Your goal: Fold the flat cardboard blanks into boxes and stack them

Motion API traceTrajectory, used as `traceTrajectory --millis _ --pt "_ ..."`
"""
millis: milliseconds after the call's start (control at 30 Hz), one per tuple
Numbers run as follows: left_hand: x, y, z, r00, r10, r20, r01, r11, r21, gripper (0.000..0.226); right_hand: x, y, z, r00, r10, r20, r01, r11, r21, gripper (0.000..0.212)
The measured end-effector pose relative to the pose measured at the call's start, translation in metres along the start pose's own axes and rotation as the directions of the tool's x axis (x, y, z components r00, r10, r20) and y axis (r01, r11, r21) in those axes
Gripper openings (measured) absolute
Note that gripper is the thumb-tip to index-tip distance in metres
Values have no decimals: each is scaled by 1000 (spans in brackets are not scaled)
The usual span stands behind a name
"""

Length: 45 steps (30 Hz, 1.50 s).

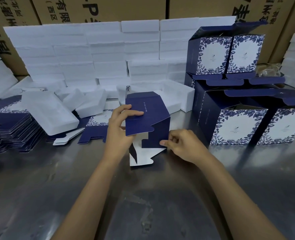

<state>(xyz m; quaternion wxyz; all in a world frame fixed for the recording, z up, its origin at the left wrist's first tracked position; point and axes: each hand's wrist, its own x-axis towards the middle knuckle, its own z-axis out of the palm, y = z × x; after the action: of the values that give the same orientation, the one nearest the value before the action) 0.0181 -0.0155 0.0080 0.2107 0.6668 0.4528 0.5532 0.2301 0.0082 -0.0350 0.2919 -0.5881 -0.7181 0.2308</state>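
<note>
**Half-folded blue box held at mid-table**

Cardboard box (147,118), navy outside and white inside, stands partly formed on the steel table (56,179) in the head view, just in front of the person. Its lower flaps are still loose, and one white flap lies on the tabletop toward the camera.

Left hand (119,129) reaches in from below with the forearm angled up and right; its fingers curl over the box's left edge and lie across the top panel, thumb behind, gripping it. Right hand (181,144) comes in from the lower right, fingers bunched, thumb and forefinger pinching the lower right corner of the side panel.

Finished boxes (238,125) with floral fronts are stacked two tiers high close to the right of the work. A pile of flat blanks (9,129) sits at the left edge, with white foam trays (48,113) on and behind it. Bare steel stretches between the forearms and the near edge.
</note>
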Motion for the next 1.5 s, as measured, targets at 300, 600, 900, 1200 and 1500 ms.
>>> traceTrajectory --millis 300,600,900,1200,1500 --pt "0 3 0 1000 -9 0 9 1000 -3 38 -1 -7 -7 993 -78 -89 80 996 26 45" --pt "0 5 1 1000 -24 5 24 1000 -16 39 -3 -17 -18 966 -173 -194 187 981 58 43" --pt "1 2 2 1000 1 9 -1 1000 -1 41 -10 -32 -32 957 -78 -280 172 928 329 22" --pt "6 -1 -15 937 -74 343 47 995 85 68 -17 -51 -21 988 -97 -120 144 858 493 39" --pt "5 2 -5 959 -158 237 179 981 -71 46 -11 -50 -3 959 -87 -268 227 802 552 27"
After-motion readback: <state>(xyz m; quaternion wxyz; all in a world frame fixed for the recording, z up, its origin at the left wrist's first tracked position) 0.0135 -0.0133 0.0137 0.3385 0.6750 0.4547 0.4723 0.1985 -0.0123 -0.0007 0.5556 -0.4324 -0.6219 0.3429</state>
